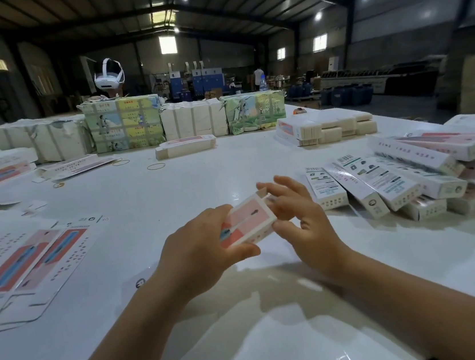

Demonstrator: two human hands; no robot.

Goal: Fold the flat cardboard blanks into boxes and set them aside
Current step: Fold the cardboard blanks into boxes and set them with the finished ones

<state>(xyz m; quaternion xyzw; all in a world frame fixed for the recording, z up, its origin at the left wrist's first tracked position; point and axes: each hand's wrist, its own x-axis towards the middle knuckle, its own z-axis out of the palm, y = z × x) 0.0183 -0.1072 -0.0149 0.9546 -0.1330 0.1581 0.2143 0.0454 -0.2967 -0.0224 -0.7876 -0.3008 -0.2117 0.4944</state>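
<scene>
We see the half-folded box (pixel 249 223) held just above the white desk (pixel 171 188), near the middle of the scene, between our two hands. Its pink printed face points up, and its long axis runs from near left to far right.

The left hand (pixel 201 245) wraps the near-left end: the thumb lies curled along the near edge, and the fingers curl over the far side, so its grip is closed around the carton. The right hand (pixel 297 214) meets the far-right end. Its fingers (pixel 283 187) are spread fairly wide and bent at the end flap (pixel 262 192), which stands up slightly; the thumb presses the near corner of the carton. It seems to pinch that end, though the contact under the fingers is hard to make out.

The left end of the carton is hidden behind the left hand, and its underside is out of view.

Flat printed blanks (pixel 25 265) lie on the near left of the desk. A pile of finished boxes (pixel 395 184) lies to the right, well apart from the hands.
</scene>
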